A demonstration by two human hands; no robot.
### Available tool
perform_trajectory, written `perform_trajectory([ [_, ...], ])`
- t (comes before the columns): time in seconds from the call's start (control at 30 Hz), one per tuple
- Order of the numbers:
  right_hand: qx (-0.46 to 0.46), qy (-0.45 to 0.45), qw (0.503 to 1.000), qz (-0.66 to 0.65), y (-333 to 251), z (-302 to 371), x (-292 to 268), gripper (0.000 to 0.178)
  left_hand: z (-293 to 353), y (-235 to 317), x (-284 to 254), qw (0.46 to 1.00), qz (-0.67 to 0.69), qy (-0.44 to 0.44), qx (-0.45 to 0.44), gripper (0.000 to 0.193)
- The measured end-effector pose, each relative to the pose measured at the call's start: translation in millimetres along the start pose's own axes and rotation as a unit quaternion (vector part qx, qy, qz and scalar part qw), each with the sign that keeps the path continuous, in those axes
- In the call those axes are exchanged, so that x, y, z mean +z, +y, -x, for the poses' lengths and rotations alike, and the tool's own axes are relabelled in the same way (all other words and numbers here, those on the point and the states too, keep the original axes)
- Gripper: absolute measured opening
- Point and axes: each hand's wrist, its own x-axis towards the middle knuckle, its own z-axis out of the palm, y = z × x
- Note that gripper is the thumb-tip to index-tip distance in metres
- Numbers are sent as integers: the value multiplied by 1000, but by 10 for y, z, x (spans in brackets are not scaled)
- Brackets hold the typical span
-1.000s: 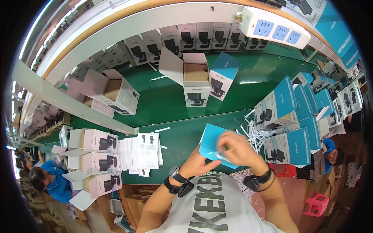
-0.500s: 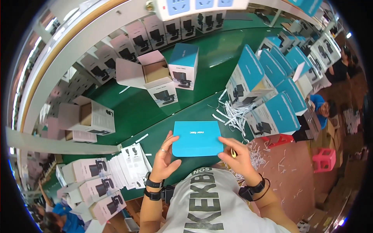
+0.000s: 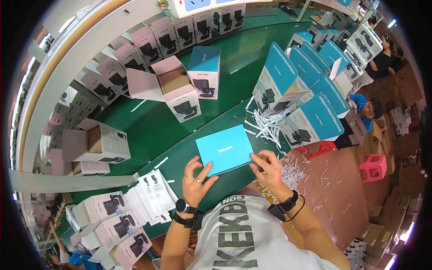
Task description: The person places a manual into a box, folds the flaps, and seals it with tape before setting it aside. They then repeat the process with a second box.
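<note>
A closed blue cardboard box (image 3: 225, 148) is in front of me, just above or on the green table, slanted with its right side farther away. White lettering runs across its top. My left hand (image 3: 197, 182) is at the box's near left corner, thumb on the near edge and fingers bent beside the left side. At the near right corner my right hand (image 3: 267, 168) grips the box between thumb and fingers. A small yellowish thing shows by the right fingers, too small to name. The box's underside is hidden.
An open carton (image 3: 175, 87) and a closed blue-topped carton (image 3: 205, 72) stand beyond. Several blue-flapped open cartons (image 3: 279, 74) are on the right, with paper shreds (image 3: 266, 127) beside them. Printed leaflets (image 3: 153, 193) lie left. A pink stool (image 3: 373, 168) and co-workers are at the far right.
The box has been turned round: its lettering was upside down and now reads nearly upright. It now lies slanted, and my left hand has shifted to its near corner.
</note>
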Motion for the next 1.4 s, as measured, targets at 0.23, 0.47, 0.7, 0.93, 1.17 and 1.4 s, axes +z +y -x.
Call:
perform_trajectory([
  [0.23, -24, -36, 998, 44, -71, -113, 14, 51, -801, 591, -60, 979, -136, -140, 57, 69],
  [0.47, -13, -4, 999, 34, 118, 15, 254, 50, -712, 387, 509, 942, -261, -182, 108, 90],
  [0.7, 6, -45, 992, -115, 212, -252, 64, 27, -1011, 343, 236, 969, -154, -177, 83, 87],
  [0.93, 126, -25, 975, -180, 6, -240, -14, 17, -1040, 126, -418, 965, -209, -156, 20, 100],
  [1.17, 123, -99, 983, -93, 562, -672, 296, 27, -1366, -1166, -1523, 880, -369, 27, -299, 97],
  [1.4, 23, -41, 986, -160, 420, -2548, 1423, 32, -1511, -2012, -1239, 824, -471, 73, -305, 73],
])
